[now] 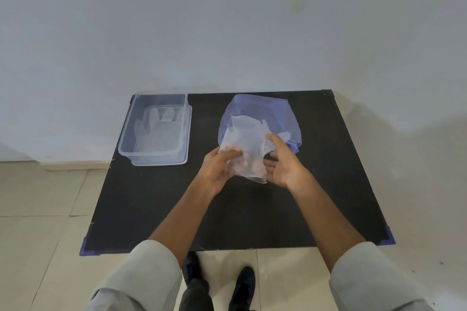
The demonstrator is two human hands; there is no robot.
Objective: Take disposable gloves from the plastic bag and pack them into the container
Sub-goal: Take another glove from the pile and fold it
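A thin translucent disposable glove is held up over the middle of the black table. My left hand pinches its lower left edge, and my right hand grips its right side, thumb on top. Just behind it lies the bluish plastic bag, its mouth toward me, with more clear film showing inside. At the table's far left stands the clear rectangular container, with a flattened glove lying in it.
The container rests on its clear lid. The table stands against a pale wall. Blue corner guards mark its near corners. Tiled floor and my dark shoes show below the near edge.
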